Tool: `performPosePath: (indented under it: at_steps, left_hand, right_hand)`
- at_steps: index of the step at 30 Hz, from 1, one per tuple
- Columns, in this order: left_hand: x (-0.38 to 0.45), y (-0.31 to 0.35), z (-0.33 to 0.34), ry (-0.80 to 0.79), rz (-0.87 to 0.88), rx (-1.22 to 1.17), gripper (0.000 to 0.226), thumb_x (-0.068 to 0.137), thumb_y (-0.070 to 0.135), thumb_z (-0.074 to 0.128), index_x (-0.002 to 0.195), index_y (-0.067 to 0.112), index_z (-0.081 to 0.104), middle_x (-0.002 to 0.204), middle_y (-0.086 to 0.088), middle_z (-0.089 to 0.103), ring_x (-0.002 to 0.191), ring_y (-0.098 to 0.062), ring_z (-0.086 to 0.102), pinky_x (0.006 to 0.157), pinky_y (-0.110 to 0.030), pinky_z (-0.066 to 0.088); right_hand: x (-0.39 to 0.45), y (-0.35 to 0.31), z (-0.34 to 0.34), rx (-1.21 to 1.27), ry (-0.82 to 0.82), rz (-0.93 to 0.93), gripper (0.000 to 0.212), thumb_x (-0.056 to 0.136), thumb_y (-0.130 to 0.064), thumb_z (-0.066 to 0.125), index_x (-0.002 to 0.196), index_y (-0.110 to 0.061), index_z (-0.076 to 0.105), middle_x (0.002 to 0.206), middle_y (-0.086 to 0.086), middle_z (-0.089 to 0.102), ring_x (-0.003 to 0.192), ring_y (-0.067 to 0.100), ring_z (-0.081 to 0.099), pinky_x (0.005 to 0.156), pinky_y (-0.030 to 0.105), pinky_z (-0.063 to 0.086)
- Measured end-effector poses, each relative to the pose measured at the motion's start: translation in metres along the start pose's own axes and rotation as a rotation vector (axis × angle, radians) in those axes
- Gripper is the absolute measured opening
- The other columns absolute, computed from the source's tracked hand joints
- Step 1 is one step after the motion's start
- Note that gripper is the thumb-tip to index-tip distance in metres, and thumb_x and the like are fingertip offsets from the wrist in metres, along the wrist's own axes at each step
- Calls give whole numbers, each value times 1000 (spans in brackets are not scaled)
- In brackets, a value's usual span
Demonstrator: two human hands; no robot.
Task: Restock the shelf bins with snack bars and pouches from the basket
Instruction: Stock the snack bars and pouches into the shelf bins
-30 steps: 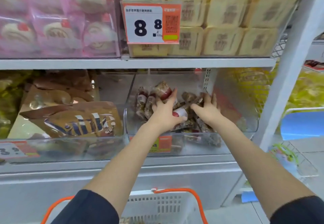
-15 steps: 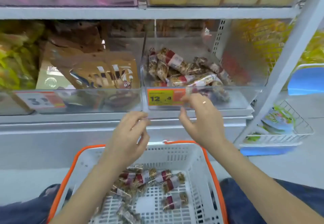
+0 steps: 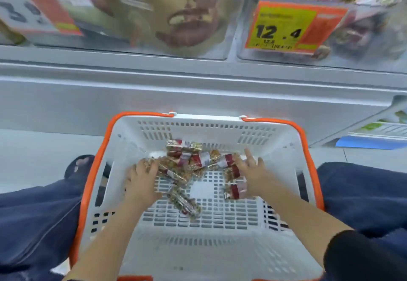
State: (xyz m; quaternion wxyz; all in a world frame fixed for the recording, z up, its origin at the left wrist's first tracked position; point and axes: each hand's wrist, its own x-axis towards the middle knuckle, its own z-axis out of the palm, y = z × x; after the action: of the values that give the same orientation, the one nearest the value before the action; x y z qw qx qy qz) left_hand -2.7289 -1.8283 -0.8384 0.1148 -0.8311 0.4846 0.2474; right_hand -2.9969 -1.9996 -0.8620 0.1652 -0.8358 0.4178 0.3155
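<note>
We look down into a white slotted basket (image 3: 220,247) with an orange rim, set on the floor between our dark trouser legs (image 3: 39,214). A loose heap of snack bars (image 3: 193,159) in clear wrappers with red and white bands lies on the basket floor toward its 12 o'clock wall; one bar (image 3: 185,203) lies apart, near the centre. Our left hand (image 3: 141,179) rests at the heap's 9 o'clock edge, fingers bent down over the bars there; we cannot tell whether it has gripped any. Our right hand (image 3: 251,170) sits at the heap's 3 o'clock edge, fingers spread and nearly straight, touching the bars, with one bar (image 3: 234,190) just under its palm side; it grasps nothing we can confirm. Beyond the basket, at 12 o'clock, a grey shelf front (image 3: 198,87) carries two clear bins: the left bin (image 3: 136,21) shows a brown pouch, the right bin (image 3: 326,30) holds more bars behind a price tag (image 3: 286,27) reading 12.4. The upper area is blurred.
</note>
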Motion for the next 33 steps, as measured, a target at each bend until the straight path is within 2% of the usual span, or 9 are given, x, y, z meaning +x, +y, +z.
performPosePath:
  at_steps: [5, 7, 11, 14, 17, 20, 25, 30, 33]
  left_hand:
    - [37, 12, 23, -104, -12, 79, 108, 78, 62, 62, 144, 40, -21, 155, -18, -15, 140, -48, 1, 106, -60, 31]
    - [44, 19, 30, -194, -17, 126, 108, 79, 62, 61, 144, 39, -22, 155, -18, -17, 140, -50, -2, 106, -62, 30]
    - [54, 24, 32, -244, -74, 74, 108, 74, 49, 74, 148, 34, -2, 154, -21, -6, 139, -52, -4, 105, -64, 26]
    - [59, 15, 30, -247, -58, 77, 103, 68, 54, 76, 145, 30, 12, 152, -19, 5, 138, -50, 1, 104, -61, 33]
    - [59, 12, 33, -305, -18, 42, 96, 62, 61, 75, 140, 38, 25, 151, -14, 8, 136, -49, -2, 104, -59, 33]
    - [57, 16, 36, -303, 26, -16, 88, 57, 65, 75, 133, 42, 37, 143, -11, 18, 131, -44, 2, 107, -55, 30]
    - [30, 35, 42, -222, 81, -286, 63, 60, 52, 80, 115, 34, 55, 136, -8, 20, 123, -31, 8, 109, -41, 18]
    - [4, 45, 51, -166, -83, -700, 31, 55, 53, 83, 77, 45, 64, 155, -4, 3, 140, -23, -9, 114, -37, -2]
    - [2, 49, 47, -99, -268, -864, 25, 62, 59, 75, 72, 37, 68, 157, 2, 6, 141, -22, -7, 115, -41, 5]
  right_hand:
    - [33, -3, 1, -167, -67, -71, 127, 74, -6, 75, 142, -41, -26, 159, 3, -15, 138, 39, 21, 98, 44, 46]
    - [36, -12, 2, -218, -102, -39, 128, 73, -19, 79, 144, -38, -26, 158, 7, -8, 135, 38, 24, 93, 45, 48]
    - [39, -24, 6, -247, -241, -24, 146, 58, -53, 84, 142, -28, -33, 157, 12, -17, 141, 44, 12, 101, 62, 36]
    - [33, -27, 20, -243, -262, -21, 151, 55, -60, 82, 137, -28, -40, 152, 13, -33, 141, 50, 1, 103, 65, 30]
    - [21, -27, 36, -222, -162, -42, 146, 62, -54, 82, 136, -30, -41, 156, 15, -19, 139, 46, 14, 99, 58, 39]
    - [5, -32, 55, -83, -119, -91, 136, 63, -53, 78, 139, -35, -34, 153, 16, 2, 125, 41, 36, 92, 50, 44]
    - [-18, -63, 83, 425, -117, -58, 134, 56, -53, 77, 139, -46, -28, 150, 16, 10, 118, 40, 48, 87, 48, 51]
    - [-21, -65, 78, 628, -132, -60, 134, 54, -45, 79, 137, -53, -25, 145, 8, 11, 108, 31, 54, 84, 42, 53]
    - [-21, -63, 71, 750, -174, -58, 134, 58, -43, 81, 140, -48, -25, 137, 0, 14, 88, 18, 59, 75, 32, 55]
